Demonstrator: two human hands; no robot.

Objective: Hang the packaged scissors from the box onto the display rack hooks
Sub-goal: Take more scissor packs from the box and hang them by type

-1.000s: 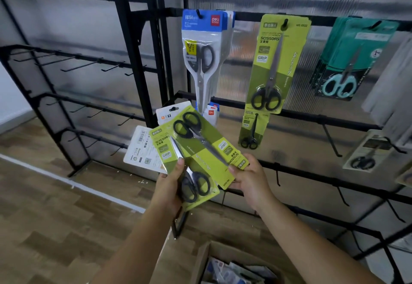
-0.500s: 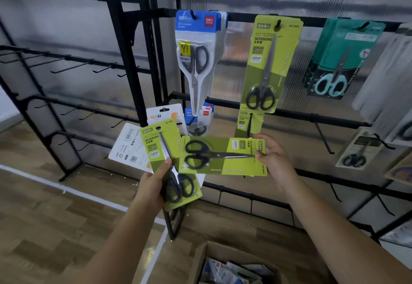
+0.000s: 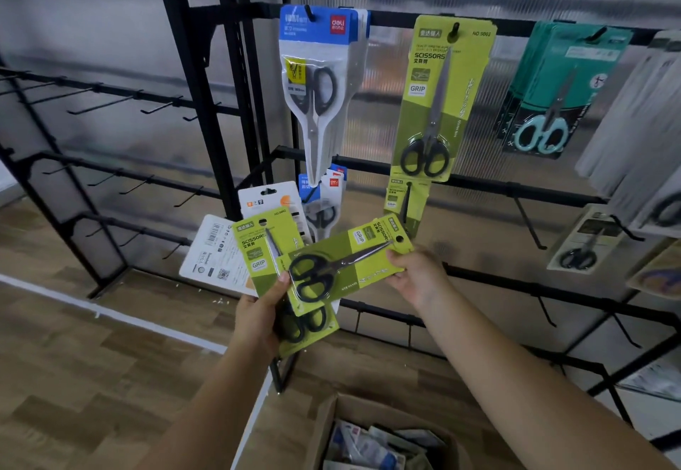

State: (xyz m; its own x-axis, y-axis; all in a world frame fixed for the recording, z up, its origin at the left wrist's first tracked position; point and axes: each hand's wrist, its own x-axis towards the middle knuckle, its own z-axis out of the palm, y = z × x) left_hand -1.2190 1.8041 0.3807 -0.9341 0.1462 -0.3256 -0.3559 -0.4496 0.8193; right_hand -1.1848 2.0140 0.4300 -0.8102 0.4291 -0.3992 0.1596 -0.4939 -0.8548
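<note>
**rackhand:** Only the head view to go on. Which step do you reckon this is?

**pegboard_pete:** Looks like the carry-to-hook bit. The right hand (image 3: pixel 414 274) pinches one green scissors pack (image 3: pixel 346 261) by its top end, thumb over the card right by the hang hole, pack lying sideways in front of the display rack (image 3: pixel 479 184). So that grip is clamped on the pack. The left hand (image 3: pixel 259 313) holds a fanned stack of packs (image 3: pixel 258 248), fingers curled round the bottom, another green one in front and white cards behind.

**rackhand:** And the box?

**pegboard_pete:** The box (image 3: pixel 324 429) sits on the floor at the bottom edge, more packs in it, so plenty left I'd guess.

**rackhand:** Next move?

**pegboard_pete:** My guess: turn the pack upright so the hole faces a hook, then slide it on. The matching green pack (image 3: pixel 438 101) hangs on the top bar, with a smaller one just below, so one of those hooks seems the likely target. Can't tell which.
</note>
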